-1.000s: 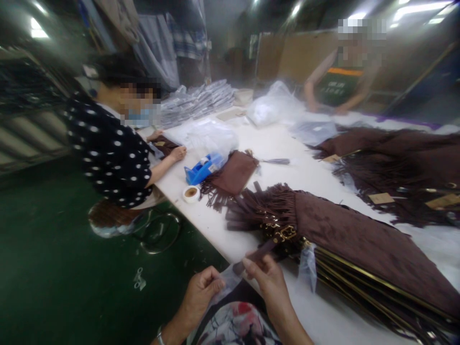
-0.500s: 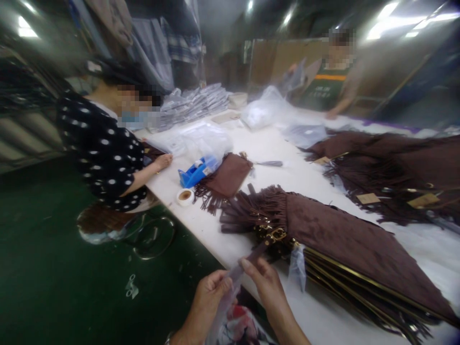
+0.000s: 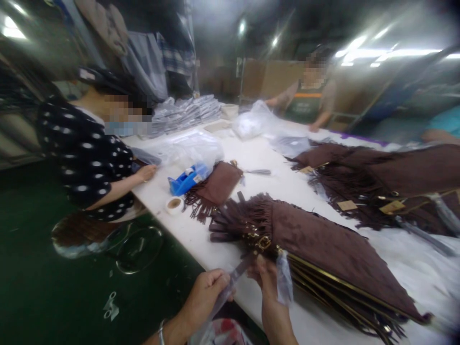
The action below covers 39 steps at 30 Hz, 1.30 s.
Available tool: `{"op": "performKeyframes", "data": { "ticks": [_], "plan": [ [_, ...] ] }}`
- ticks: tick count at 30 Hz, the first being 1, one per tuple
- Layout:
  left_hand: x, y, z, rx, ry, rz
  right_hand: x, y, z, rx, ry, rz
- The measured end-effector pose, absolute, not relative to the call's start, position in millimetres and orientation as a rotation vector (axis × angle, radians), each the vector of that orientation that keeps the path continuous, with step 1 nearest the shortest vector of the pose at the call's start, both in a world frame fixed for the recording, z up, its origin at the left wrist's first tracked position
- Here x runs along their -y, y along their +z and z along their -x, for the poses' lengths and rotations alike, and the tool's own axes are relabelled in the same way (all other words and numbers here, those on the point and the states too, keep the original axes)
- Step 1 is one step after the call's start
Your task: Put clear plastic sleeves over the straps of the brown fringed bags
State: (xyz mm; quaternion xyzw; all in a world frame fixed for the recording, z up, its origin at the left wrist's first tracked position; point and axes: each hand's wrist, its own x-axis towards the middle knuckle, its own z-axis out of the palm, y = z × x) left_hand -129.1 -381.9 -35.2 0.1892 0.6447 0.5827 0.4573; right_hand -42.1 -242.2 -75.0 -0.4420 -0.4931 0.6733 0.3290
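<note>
Clear plastic sleeve (image 3: 220, 301) sits pinched between the closed fingers of my left hand (image 3: 204, 297), over the lower end of the brown strap (image 3: 241, 266). The strap's length runs up and right to the buckle (image 3: 264, 243) on the stack of bags (image 3: 341, 244). My right hand (image 3: 268, 282) is nearer the buckle, fingers closed on the strap.

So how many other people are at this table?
2 clearly: a person in a polka-dot top on the left; a person in a green top at the far end. A teal sleeve at the right edge may be a third.

Matt brown suede bags (image 3: 334, 239), clear plastic sleeve (image 3: 219, 302)
</note>
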Motion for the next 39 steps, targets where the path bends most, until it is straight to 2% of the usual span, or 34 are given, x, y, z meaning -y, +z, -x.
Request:
{"op": "performKeyframes", "data": {
  "ticks": [4,11,16,21,39],
  "plan": [
    [381,-29,134,-1.647,1.416,-0.53,245,-69,48,1.175,1.804,1.211],
    [348,-20,131,-1.547,1.566,-0.52,258,-44,38,1.352,1.881,0.979],
    [322,-9,129,-1.493,1.665,-0.601,260,-26,29,1.376,1.8,1.027],
    [320,-6,131,-1.553,1.7,-0.582,267,-38,23,1.395,1.795,1.089],
    [321,-14,127,-1.177,1.58,-0.541,260,-54,20,1.364,1.974,1.007]
  ]
}}
